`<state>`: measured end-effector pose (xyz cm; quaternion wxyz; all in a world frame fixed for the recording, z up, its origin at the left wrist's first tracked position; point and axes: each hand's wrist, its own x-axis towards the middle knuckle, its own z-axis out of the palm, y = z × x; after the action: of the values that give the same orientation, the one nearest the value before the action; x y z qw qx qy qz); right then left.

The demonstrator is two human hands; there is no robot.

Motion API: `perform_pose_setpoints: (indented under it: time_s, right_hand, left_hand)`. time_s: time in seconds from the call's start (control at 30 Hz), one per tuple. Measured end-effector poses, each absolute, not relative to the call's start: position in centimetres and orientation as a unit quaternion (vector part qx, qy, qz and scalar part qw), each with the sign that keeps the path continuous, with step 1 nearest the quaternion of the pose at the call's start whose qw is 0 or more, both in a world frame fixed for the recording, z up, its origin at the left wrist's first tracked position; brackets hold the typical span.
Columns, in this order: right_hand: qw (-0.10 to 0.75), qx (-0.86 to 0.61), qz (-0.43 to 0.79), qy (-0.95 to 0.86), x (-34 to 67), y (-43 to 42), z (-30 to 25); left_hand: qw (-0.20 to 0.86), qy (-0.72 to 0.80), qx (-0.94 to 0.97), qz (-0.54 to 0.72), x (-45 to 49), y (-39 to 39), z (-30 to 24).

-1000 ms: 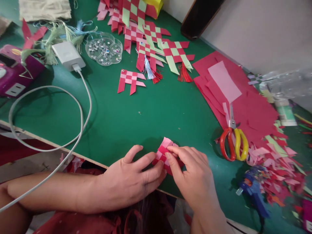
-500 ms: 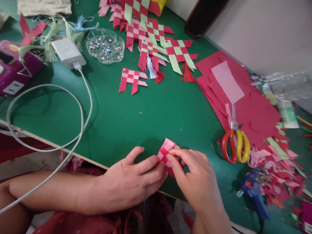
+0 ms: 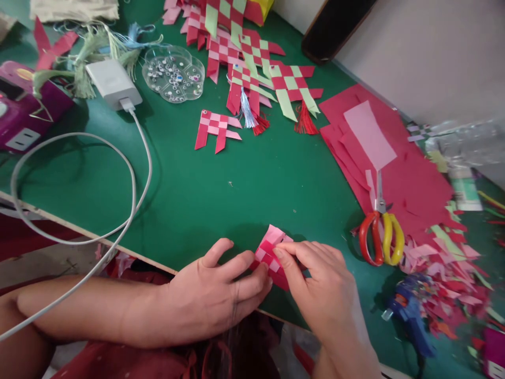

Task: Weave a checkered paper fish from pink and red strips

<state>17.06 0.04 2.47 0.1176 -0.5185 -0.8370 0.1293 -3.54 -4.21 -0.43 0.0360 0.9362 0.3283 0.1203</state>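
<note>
A pink-and-red woven paper piece point(image 3: 270, 257) is at 6 o'clock, by the near edge of the green desk point(image 3: 177, 195), between both hands. The left hand point(image 3: 216, 295) has its upper fingers spread apart, others touching the piece; whether they clamp it, I cannot tell. The right hand point(image 3: 321, 279) pinches its edge between thumb and forefinger. From the piece, scissors point(image 3: 375, 237) lie toward 3 o'clock, a woven paper fish point(image 3: 216, 127) at 11.

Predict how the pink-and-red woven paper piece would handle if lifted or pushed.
The woven piece is probably light, being thin paper strips. It would likely bend, though the interlacing may stiffen it. Its flat shape suggests sliding, not rolling.
</note>
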Motion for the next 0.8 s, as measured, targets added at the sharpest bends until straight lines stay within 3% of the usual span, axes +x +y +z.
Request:
perform_pose_setpoints:
  time_s: [0.33,0.53,0.8]
  right_hand:
    - [0.121,-0.516,0.085,-0.844,16.9,1.0,2.8]
    - [0.044,-0.467,0.093,-0.878,16.3,2.3,3.2]
    - [0.002,-0.431,0.159,-0.888,16.0,3.6,3.9]
  left_hand:
    - [0.037,0.328,0.935,0.127,-3.5,-4.3,-0.5]
    - [0.048,0.338,0.930,0.138,-3.5,-4.3,-0.4]
    - [0.064,0.339,0.926,0.151,-3.5,-4.3,-0.9]
